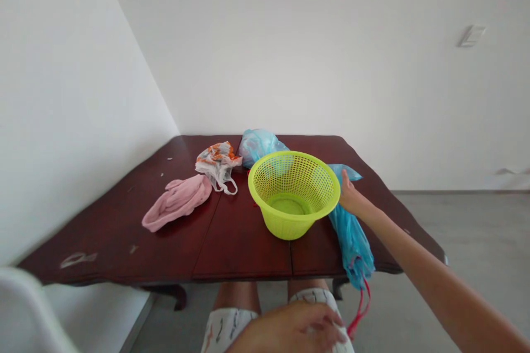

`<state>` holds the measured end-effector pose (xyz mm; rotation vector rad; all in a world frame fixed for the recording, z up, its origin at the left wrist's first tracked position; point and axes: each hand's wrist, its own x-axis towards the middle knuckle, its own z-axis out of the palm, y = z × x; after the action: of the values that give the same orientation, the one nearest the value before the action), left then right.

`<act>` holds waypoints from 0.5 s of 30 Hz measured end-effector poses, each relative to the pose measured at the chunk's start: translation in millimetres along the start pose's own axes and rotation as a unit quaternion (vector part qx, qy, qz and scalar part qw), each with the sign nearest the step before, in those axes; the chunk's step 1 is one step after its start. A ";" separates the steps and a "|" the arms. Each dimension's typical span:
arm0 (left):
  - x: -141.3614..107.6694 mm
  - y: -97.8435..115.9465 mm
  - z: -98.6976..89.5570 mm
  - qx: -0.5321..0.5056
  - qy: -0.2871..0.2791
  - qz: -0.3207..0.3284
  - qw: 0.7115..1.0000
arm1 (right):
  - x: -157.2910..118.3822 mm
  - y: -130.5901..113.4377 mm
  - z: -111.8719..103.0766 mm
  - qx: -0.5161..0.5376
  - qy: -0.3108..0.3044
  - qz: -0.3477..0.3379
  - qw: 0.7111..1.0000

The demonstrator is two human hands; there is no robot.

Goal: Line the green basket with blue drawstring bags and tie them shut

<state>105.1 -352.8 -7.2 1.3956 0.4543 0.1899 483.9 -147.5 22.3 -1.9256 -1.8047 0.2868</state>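
Note:
My right hand (350, 194) reaches across the table's right side, its fingers raised against a crumpled blue plastic bag (351, 234), right beside the rim of a lime-green plastic mesh basket (285, 226). I cannot tell whether those fingers grip the bag. The bag droops over the table edge, trailing a red strap (361, 309). My left hand (287, 329) hovers low over my lap, below the table edge, holding nothing visible. The basket stands upright and open-side up on the dark red wooden table (240, 237).
Left of the basket lie a pink cloth (177, 203) and a white plastic bag with orange print (218, 164). A pale blue bag (259, 146) sits behind the basket. White walls close the far and left sides. A white chair (25, 314) stands at lower left.

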 end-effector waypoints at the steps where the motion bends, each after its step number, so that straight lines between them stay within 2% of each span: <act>1: -23.2 -4.7 -10.6 -0.008 0.005 -0.032 0.999 | -14.6 3.8 7.1 -0.005 -0.017 0.006 1.000; 3: -61.4 -21.7 -29.1 -0.040 0.055 -0.080 0.994 | -43.8 10.0 23.4 -0.010 -0.049 0.022 0.999; 4: -76.2 -31.5 -37.4 -0.043 0.089 -0.082 0.992 | -56.4 12.6 32.0 -0.019 -0.062 0.029 0.997; 6: -98.2 -46.5 -52.9 -0.048 0.150 -0.063 0.985 | -72.9 17.4 46.9 -0.064 -0.075 0.019 0.995; 8: -112.4 -48.7 -68.0 -0.045 0.214 -0.033 0.975 | -74.7 22.1 55.3 -0.120 -0.071 -0.012 0.990; 11: -123.1 -26.7 -91.8 0.000 0.319 0.006 0.948 | -52.6 28.3 53.4 -0.156 -0.067 -0.033 0.985; 13: -123.8 -1.7 -111.0 0.040 0.385 0.052 0.921 | -29.4 31.5 47.0 -0.155 -0.072 -0.030 0.985; 15: -118.6 27.2 -136.8 0.078 0.422 0.112 0.896 | -7.1 33.8 41.4 -0.152 -0.073 -0.026 0.985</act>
<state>-54.8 -270.8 28.1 1.4766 1.0392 0.9908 493.6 -146.5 -30.8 -2.1028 -2.0931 0.1436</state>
